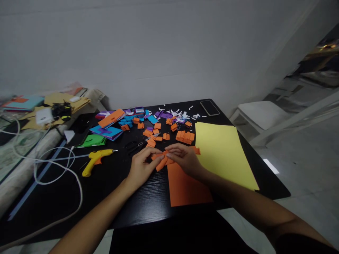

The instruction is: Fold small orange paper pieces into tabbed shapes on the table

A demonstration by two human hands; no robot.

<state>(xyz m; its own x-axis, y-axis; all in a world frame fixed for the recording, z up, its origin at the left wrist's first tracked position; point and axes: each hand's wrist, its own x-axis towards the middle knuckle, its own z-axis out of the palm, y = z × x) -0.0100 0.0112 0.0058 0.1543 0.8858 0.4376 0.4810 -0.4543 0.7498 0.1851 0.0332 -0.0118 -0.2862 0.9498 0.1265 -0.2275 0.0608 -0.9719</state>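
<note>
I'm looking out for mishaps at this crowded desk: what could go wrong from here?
The left hand might brush the yellow glue gun lying to its left; whether that is hot can't be told. The right hand could knock over the stack of folded orange pieces just beyond it. And the orange paper held between both hands may get an unwanted crease.

Matt orange paper piece [160, 165], glossy wood-grained table [143, 206]
</note>
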